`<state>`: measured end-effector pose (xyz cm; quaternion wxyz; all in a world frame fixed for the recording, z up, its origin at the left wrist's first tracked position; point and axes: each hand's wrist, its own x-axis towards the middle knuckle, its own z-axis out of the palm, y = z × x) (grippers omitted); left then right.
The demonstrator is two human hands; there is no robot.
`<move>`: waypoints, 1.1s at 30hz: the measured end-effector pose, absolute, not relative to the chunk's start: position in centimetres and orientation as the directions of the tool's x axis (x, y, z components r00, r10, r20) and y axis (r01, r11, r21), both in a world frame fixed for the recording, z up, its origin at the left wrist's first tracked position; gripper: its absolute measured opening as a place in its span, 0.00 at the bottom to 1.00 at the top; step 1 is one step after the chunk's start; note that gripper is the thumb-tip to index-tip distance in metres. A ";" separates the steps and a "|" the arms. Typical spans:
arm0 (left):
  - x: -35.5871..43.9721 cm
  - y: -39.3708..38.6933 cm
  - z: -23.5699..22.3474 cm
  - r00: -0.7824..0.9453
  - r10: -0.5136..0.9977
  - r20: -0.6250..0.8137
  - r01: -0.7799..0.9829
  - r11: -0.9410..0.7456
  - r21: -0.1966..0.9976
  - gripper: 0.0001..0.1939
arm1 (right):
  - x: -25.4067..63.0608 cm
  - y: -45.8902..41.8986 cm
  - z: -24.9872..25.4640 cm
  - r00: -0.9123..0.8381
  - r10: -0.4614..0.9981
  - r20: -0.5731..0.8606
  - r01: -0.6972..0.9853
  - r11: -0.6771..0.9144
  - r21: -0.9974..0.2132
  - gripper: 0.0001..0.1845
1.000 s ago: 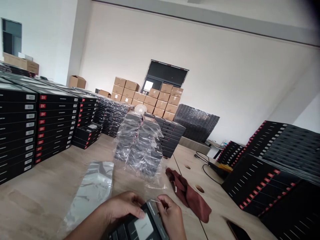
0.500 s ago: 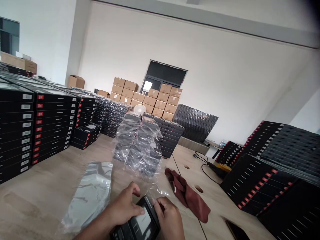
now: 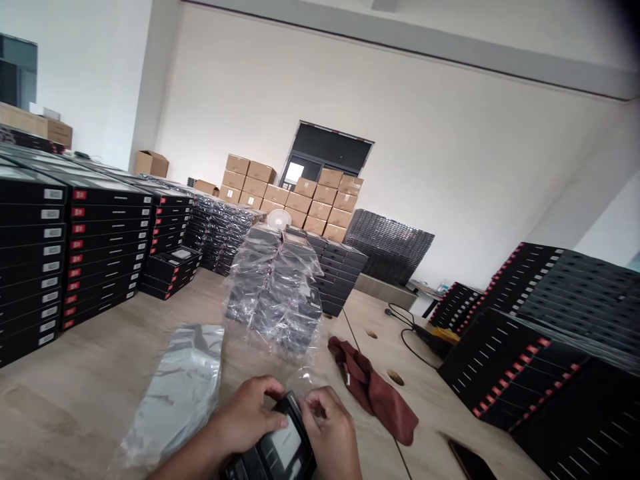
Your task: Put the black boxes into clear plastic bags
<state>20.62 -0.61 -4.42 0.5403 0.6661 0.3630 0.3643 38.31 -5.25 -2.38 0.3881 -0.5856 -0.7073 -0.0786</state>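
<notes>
Both my hands are at the bottom of the view, holding a black flat box (image 3: 274,453) with a pale label on its face. My left hand (image 3: 245,413) grips its left side, fingers curled over the top. My right hand (image 3: 330,427) pinches its right edge, and a thin clear plastic film (image 3: 307,380) rises just behind it. The box's lower end is cut off by the frame. To the left of my left hand, a silver translucent bag (image 3: 175,393) lies flat on the wooden table (image 3: 85,407).
A shrink-wrapped stack of black boxes (image 3: 275,287) stands ahead, with a maroon cloth (image 3: 373,390) and a phone (image 3: 467,463) to the right. Tall black box stacks (image 3: 100,247) line the left; more (image 3: 515,347) lie right. Cardboard cartons (image 3: 295,200) stand behind.
The black box has turned and now shows a narrower face. My right hand has closed in against its right edge, and my left hand has shifted its grip onto the top.
</notes>
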 end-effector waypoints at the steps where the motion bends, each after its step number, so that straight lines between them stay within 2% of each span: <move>1: 20.6 -0.6 -4.6 0.462 0.884 0.075 0.114 -0.143 0.983 0.22 | 38.5 -5.2 -2.3 -0.004 0.757 0.654 0.901 0.287 -0.326 0.08; 4: 20.6 -0.4 -5.0 0.423 0.905 0.034 0.153 -0.108 0.982 0.24 | 39.4 -5.3 -2.1 0.089 0.744 0.662 0.946 0.145 -0.290 0.04; 7: 20.6 -0.2 -5.2 0.386 0.922 0.031 0.131 -0.089 0.987 0.23 | 40.3 -5.3 -2.2 0.237 0.804 0.546 0.935 -0.036 -0.354 0.05; 10: 20.5 -0.1 -5.0 0.342 0.940 0.010 0.097 -0.046 0.994 0.24 | 40.9 -5.0 -2.8 0.279 0.867 0.414 0.835 -0.006 -0.551 0.16; 12: 20.5 -0.1 -4.8 0.331 0.943 -0.017 0.072 -0.007 0.997 0.25 | 41.1 -4.8 -3.1 0.284 0.890 0.358 0.730 0.042 -0.683 0.16; 14: 20.5 0.0 -4.6 0.329 0.944 -0.023 0.034 0.012 0.999 0.25 | 41.0 -4.6 -3.2 0.289 0.894 0.344 0.693 0.052 -0.719 0.13; 20: 20.6 0.2 -4.1 0.326 0.945 -0.010 -0.044 0.026 0.999 0.27 | 40.4 -4.8 -2.6 0.234 0.835 0.497 0.848 0.074 -0.524 0.08; 28: 20.6 0.1 -3.5 0.312 0.949 0.050 -0.097 -0.020 0.995 0.23 | 39.9 -5.1 -2.4 0.128 0.878 0.460 0.909 0.081 -0.409 0.09; 33: 20.7 0.3 -3.9 0.300 0.953 0.052 -0.086 -0.027 0.996 0.21 | 39.8 -5.0 -2.7 0.149 0.836 0.528 0.917 0.084 -0.391 0.11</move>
